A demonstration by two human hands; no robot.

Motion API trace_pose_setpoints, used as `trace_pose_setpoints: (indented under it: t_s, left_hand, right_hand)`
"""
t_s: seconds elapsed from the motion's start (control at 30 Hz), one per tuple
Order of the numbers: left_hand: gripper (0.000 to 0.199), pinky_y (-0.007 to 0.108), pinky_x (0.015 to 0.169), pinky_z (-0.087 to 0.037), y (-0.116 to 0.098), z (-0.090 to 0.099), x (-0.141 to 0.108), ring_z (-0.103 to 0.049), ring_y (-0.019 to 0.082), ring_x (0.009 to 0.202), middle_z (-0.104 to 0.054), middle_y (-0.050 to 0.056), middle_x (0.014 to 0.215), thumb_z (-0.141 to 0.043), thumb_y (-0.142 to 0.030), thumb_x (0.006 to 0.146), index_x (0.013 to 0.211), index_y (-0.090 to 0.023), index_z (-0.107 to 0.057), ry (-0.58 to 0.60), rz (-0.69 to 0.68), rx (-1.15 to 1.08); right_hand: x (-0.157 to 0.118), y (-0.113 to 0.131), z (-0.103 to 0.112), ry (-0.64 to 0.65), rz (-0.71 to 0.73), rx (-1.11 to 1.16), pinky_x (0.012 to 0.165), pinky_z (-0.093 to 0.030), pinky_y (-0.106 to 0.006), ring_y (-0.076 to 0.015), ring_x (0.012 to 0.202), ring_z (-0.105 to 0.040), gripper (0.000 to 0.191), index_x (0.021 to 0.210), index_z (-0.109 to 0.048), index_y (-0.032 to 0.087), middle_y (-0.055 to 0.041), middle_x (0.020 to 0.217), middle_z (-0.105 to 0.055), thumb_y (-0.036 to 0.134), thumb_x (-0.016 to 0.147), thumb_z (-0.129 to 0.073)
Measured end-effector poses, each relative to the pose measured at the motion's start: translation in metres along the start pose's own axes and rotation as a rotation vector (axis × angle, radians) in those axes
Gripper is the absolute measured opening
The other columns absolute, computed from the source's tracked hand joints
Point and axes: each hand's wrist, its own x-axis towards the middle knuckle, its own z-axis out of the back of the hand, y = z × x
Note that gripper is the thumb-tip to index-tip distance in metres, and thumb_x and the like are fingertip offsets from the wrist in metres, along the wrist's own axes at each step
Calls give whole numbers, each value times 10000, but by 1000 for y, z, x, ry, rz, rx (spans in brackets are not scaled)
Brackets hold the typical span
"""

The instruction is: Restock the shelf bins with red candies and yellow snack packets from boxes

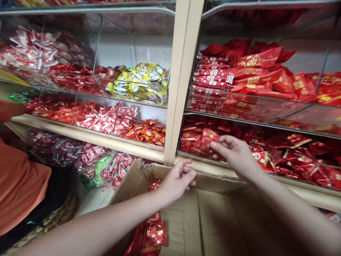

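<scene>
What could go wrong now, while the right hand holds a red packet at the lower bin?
1. The right hand pinches the red packet only by its fingertips at the bin edge; it might slip and land outside the cardboard box.
2. The left hand rests on the box flap; pressing there may bend it.

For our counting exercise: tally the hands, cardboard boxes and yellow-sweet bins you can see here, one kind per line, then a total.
Hands: 2, left hand and right hand
Cardboard box: 1
Bin of yellow sweets: 1
Total: 4
</scene>
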Motion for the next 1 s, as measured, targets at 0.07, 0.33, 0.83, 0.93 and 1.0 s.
trace_pose_setpoints:
  t_s: [0.07,0.33,0.83,0.93,1.0]
  left_hand:
    - [332,184,507,-355,6,0,2,-523,65,615,-470,3,849,-515,-247,727,1027,-172,-394,8,32,13]
    - [262,209,548,-338,21,0,0,-445,69,574,-523,5,729,-513,-182,693,950,-132,-503,39,7,253]
    - [206,182,515,-335,23,-2,-6,-414,55,575,-459,1,803,-488,-196,693,880,-145,-557,135,-16,499]
    - [206,185,528,-345,24,-3,-7,-427,55,583,-459,1,813,-485,-201,693,875,-150,-566,159,-13,534]
    - [207,182,524,-347,25,-3,-7,-431,57,587,-464,3,820,-486,-209,693,875,-154,-569,174,-6,547]
  right_hand:
    - [25,5,-4,-52,53,4,497,-482,-232,-121,563,-577,312,655,-451,171,6,581,-565,370,580,-679]
    - [58,-1,-35,-53,88,-398,516,-482,-301,-156,535,-589,208,722,-478,180,-29,622,-599,350,674,-587]
    - [49,17,-37,54,349,-1412,589,-379,-297,-232,744,-583,280,919,-547,203,-91,825,-628,396,829,-365]
    - [49,17,-37,80,341,-1451,589,-380,-295,-230,744,-582,269,956,-542,211,-86,813,-632,389,815,-398]
    - [49,17,-38,80,356,-1479,595,-380,-290,-221,744,-581,242,945,-543,197,-91,816,-630,342,824,-392]
